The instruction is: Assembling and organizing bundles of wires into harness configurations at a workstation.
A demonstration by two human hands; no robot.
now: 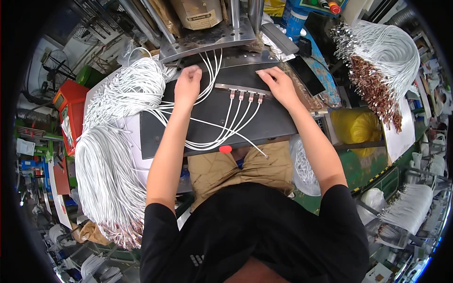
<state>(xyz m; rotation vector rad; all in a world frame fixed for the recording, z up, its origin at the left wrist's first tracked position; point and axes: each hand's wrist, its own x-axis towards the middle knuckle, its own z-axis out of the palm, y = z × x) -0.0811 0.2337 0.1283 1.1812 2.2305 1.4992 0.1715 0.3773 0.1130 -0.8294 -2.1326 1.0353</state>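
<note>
My left hand (188, 86) is over the left part of a black work board (207, 120), its fingers curled in beside the metal press. What the fingers hold, if anything, is hidden. White cables (220, 66) run up into the press just to its right. My right hand (279, 86) is over the board's right side, fingers stretched leftward, nothing visible in them. By its wrist ends a narrow metal bar (245, 90). Several clear-brownish connectors (241, 96) sit in a row along the bar, and their white cables (230, 127) curve down and left over the board.
The metal press (207, 45) stands at the board's far edge. Heaped white cables (127, 87) and a hanging bundle (106, 174) crowd the left. A black phone (306, 75) lies at right, near another cable bundle (389, 52) and a yellow bag (356, 126). A red box (71, 104) stands far left.
</note>
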